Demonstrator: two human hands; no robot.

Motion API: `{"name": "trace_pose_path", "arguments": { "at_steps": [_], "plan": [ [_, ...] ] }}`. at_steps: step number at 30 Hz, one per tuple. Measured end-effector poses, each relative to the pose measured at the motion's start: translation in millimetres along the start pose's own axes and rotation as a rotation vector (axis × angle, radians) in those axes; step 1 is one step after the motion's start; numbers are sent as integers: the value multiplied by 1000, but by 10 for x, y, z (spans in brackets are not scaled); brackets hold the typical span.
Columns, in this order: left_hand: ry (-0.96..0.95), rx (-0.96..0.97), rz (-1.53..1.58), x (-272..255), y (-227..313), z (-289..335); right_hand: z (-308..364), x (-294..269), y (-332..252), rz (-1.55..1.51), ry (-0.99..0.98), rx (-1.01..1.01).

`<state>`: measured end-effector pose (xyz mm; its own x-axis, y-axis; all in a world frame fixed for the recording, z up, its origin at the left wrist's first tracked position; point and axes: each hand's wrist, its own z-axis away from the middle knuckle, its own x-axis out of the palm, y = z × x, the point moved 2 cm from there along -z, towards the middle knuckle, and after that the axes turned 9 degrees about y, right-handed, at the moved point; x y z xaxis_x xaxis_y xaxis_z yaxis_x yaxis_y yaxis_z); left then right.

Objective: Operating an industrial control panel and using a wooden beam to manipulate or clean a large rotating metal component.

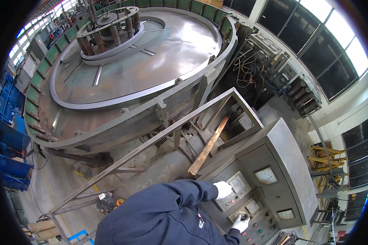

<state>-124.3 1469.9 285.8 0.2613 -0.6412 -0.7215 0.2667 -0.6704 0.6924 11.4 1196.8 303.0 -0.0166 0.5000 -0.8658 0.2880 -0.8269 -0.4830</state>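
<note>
Extending from a dark navy sleeve (194, 191) at lower centre of the frame, the left hand (222, 190) in a white glove lies at the edge of a grey metal control console (265, 196), which fills the lower right. It is beside a square, pale-faced meter (237, 183) set in the sloping panel; how its fingers are set, I cannot tell. The right hand (240, 223), also white-gloved, is lower and further right, with its fingertips at a small tan-and-dark control part (242, 213) on the same panel. The view is small there, so whether the fingers close around that part or only touch it cannot be told. Just to its upper right is a smaller rectangular meter (252, 206), and red and green round push buttons (256, 225) lie near it.

Two more white-faced gauges, one upper (265, 175) and one lower, sit on the console's upright face. Left of the console, near the centre, a long, worn wooden plank (209, 147) lies aslant by a grey metal guardrail (151, 142). A huge round steel turntable (171, 53) with a green-walled rim spreads across the upper left.
</note>
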Motion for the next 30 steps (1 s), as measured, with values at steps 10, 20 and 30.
{"name": "trace_pose_path", "arguments": {
  "at_steps": [10,20,30],
  "plan": [
    [91,103,-212,47,68,57,-3,30,110,32,6,-68],
    [186,36,-105,39,96,51,-75,60,221,-26,-36,-96],
    [165,125,-194,-451,-312,359,-177,-46,295,263,134,-244]
  ]
}}
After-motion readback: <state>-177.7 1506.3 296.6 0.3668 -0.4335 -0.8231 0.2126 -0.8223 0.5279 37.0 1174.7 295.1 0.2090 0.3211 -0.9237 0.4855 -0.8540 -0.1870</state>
